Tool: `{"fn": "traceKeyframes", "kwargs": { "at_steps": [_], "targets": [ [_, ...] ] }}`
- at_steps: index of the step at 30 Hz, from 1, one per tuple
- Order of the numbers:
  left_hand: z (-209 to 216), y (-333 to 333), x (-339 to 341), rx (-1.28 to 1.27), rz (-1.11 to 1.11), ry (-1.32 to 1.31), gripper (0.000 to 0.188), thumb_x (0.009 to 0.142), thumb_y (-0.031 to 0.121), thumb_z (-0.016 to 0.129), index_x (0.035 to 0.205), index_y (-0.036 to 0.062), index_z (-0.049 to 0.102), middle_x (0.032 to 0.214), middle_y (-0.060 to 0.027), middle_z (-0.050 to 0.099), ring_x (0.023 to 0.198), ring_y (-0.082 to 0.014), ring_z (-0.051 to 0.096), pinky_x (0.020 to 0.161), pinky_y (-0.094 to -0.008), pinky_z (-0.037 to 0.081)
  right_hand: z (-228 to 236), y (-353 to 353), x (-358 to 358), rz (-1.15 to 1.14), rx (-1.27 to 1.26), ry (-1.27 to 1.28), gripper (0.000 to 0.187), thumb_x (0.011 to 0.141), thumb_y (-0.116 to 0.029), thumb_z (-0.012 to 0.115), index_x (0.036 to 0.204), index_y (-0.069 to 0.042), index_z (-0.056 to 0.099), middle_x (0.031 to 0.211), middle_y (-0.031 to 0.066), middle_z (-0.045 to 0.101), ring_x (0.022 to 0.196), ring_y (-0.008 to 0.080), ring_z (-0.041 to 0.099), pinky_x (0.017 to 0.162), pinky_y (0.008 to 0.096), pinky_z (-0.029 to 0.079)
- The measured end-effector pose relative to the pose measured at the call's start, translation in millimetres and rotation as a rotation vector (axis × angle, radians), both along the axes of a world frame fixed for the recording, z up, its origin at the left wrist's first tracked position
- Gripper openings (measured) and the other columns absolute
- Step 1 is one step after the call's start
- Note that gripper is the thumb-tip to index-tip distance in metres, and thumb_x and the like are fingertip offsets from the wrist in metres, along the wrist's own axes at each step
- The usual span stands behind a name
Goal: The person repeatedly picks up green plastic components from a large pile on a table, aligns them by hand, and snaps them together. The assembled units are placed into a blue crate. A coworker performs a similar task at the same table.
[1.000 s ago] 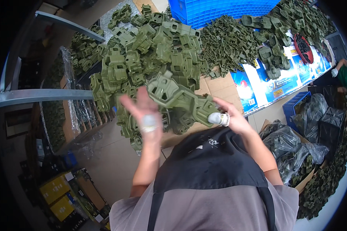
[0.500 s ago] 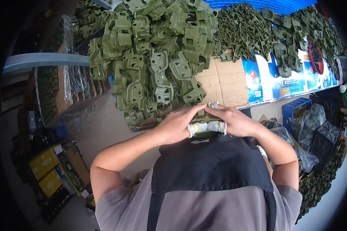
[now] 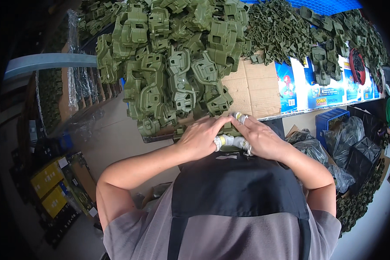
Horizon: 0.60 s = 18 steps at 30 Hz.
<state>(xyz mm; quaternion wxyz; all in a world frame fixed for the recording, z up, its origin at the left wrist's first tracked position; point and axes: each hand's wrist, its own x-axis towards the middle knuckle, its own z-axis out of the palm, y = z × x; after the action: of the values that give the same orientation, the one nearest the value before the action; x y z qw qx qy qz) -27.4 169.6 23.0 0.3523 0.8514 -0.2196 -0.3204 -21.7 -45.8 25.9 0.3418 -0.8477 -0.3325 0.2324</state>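
Close against my dark apron, at the table's near edge, both my hands are closed round an olive-green moulded plastic part (image 3: 228,129). My left hand (image 3: 198,138) grips its left side and my right hand (image 3: 264,138) its right side, with the fingertips almost meeting over it. White coverings wrap some thumb and finger ends. Most of the part is hidden under my hands, so its full shape does not show. Just beyond my hands rises a tall heap of olive-green plastic shells (image 3: 182,82) with cut-out openings.
Right of the heap lies a cardboard sheet (image 3: 255,86); smaller green parts (image 3: 281,34) are piled behind it. Farther right is a red-rimmed basket (image 3: 356,66). A blue crate (image 3: 329,119) and plastic bags (image 3: 342,138) stand below. A grey metal bar (image 3: 52,62) juts in at left.
The view has shifted slightly. My left hand has spread a little farther left along the part, and more green shows beside it. Both hands keep their hold.
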Motion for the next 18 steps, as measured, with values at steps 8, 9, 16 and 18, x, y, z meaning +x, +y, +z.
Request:
{"fn": "traceKeyframes", "kwargs": {
  "at_steps": [8,9,16,18],
  "targets": [
    [-12.3,1.3,1.4,-0.090,0.035,0.004,0.051,0.068,0.001,0.057,0.115,0.0063,0.039,0.111,-0.0197,0.054,0.108,-0.0355,0.049,0.085,-0.0447,0.041,-28.9,3.4,11.0,-0.166,0.102,0.472,0.043,0.069,-0.004,0.061,0.112,0.000,0.057,0.102,0.0222,0.060,0.098,0.0339,0.057,0.087,0.0363,0.044],
    [-14.1,1.6,0.1,-0.070,0.046,0.042,0.052,0.069,0.004,0.058,0.117,0.0073,0.039,0.114,-0.0186,0.053,0.110,-0.0348,0.049,0.088,-0.0436,0.041,-31.0,3.7,11.7,-0.171,0.107,0.489,0.043,0.069,-0.004,0.061,0.111,0.001,0.057,0.101,0.0221,0.060,0.098,0.0338,0.057,0.087,0.0362,0.044],
    [-8.1,7.6,5.3,-0.066,0.100,0.228,0.057,0.072,0.011,0.061,0.124,0.0120,0.036,0.121,-0.0190,0.050,0.112,-0.0356,0.049,0.090,-0.0424,0.040,-19.0,2.7,5.7,0.006,-0.154,0.084,0.052,0.075,-0.005,0.053,0.126,0.003,0.043,0.125,0.0252,0.042,0.114,0.0374,0.045,0.094,0.0386,0.039],
    [-10.3,6.4,4.4,-0.075,0.071,0.200,0.060,0.072,0.012,0.061,0.125,0.0129,0.034,0.122,-0.0197,0.050,0.111,-0.0363,0.049,0.089,-0.0426,0.041,-22.4,0.8,0.7,-0.043,-0.135,0.074,0.051,0.076,-0.006,0.054,0.125,0.002,0.044,0.124,0.0250,0.044,0.113,0.0374,0.047,0.095,0.0383,0.039]
  ]
}}
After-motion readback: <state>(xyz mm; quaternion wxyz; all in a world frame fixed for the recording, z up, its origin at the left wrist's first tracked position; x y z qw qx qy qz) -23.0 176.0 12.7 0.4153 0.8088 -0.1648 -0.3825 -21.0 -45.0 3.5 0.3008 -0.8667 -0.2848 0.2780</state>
